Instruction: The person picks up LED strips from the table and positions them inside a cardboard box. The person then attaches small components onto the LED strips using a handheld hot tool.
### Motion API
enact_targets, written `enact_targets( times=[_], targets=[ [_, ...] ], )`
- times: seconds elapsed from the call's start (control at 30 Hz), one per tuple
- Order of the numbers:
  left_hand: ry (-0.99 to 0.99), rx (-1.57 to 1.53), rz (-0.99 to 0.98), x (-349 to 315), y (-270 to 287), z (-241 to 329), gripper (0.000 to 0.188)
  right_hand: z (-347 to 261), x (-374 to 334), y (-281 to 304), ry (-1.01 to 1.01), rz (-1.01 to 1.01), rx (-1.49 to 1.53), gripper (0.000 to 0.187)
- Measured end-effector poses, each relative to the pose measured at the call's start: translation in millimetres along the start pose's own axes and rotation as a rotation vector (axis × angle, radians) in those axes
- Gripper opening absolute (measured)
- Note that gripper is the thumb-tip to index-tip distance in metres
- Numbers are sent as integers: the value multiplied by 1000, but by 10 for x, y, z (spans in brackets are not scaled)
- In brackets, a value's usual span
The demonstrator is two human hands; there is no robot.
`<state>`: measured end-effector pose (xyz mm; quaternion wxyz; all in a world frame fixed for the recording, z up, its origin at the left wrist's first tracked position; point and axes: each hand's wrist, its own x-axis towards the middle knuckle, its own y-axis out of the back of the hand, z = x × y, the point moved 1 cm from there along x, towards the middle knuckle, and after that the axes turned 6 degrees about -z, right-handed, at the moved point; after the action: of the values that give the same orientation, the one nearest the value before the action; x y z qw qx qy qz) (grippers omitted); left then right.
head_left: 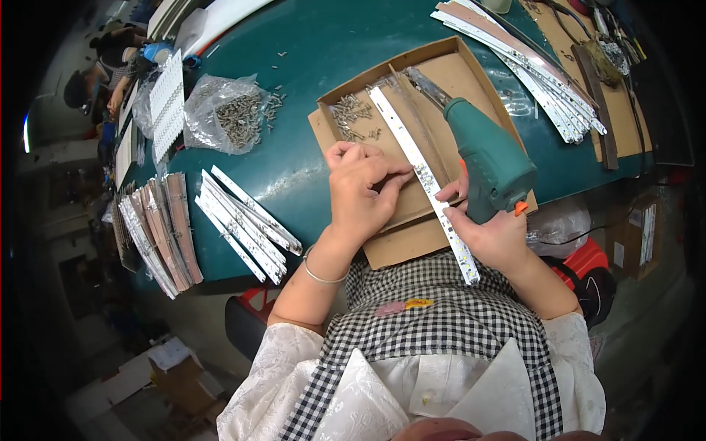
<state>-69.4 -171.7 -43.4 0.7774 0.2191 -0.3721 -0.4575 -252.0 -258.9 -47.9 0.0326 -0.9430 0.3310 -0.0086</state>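
Note:
A narrow white LED strip board (397, 132), dotted with small components, slants over a shallow cardboard box (482, 62). My left hand (364, 187) is closed in a pinch, thumb and index fingertips at the strip's left edge; anything tiny between them is hidden. My right hand (496, 239) pinches the lower half of the strip between thumb and fingers. That same hand is also around the handle of a green pistol-shaped power tool (489, 140) with orange controls. The tool's metal nose points up into the box. Small metal screw-like parts (351, 114) lie in the box's upper left corner.
A clear plastic bag (228, 114) of small metal parts lies on the green table (294, 117). Stacks of strip boards lie at left (246, 224), far left (158, 231) and upper right (529, 73). Tools and cables crowd the right edge. Another person (110, 70) sits at upper left.

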Motion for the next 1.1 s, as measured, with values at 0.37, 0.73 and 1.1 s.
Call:
enact_targets(
  times=[0.37,0.73,1.1],
  targets=[
    [-67,78,-41,28,6,-14,20,75,-40,-23,50,38,89,35],
    [-124,152,-82,38,39,20,19,64,-24,-28,60,40,84,31],
    [-105,56,-53,19,2,2,17,53,-80,81,58,-21,24,61]
  ],
)
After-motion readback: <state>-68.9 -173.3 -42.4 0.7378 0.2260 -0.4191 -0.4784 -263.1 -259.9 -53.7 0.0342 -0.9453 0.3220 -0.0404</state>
